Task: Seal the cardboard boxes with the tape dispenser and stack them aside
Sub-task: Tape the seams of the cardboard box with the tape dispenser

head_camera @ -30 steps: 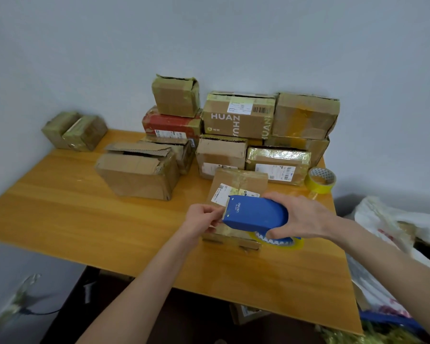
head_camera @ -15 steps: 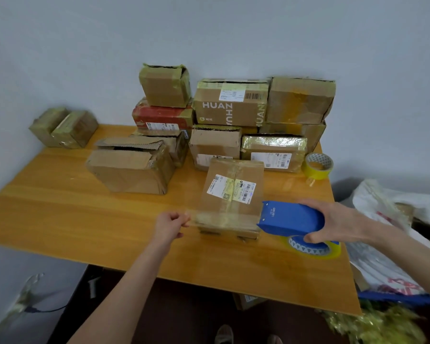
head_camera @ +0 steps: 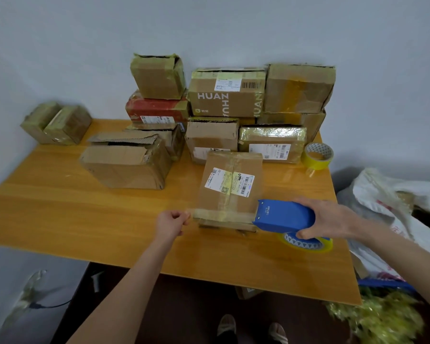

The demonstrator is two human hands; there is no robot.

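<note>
**Tape's the fiddly bit, not the box**

Our left fingers (head_camera: 183, 216) pinch the free end of the tape (head_camera: 221, 215) just off the box's left edge. Our right fingers (head_camera: 305, 235) wrap the blue tape dispenser (head_camera: 283, 216) at its right edge. The small cardboard box (head_camera: 230, 187) lies flat on the bench (head_camera: 60, 207). It looks light and stiffish, so we reckon it'll slide unless held down by the lid.

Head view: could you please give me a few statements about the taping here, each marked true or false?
1. The right hand holds the blue dispenser. True.
2. The left hand lies flat on the box. False: it pinches the tape end left of the box.
3. A yellow roll sits on the table. True.
4. The HUAN box sits directly on the table. False: it rests on other boxes.
</note>
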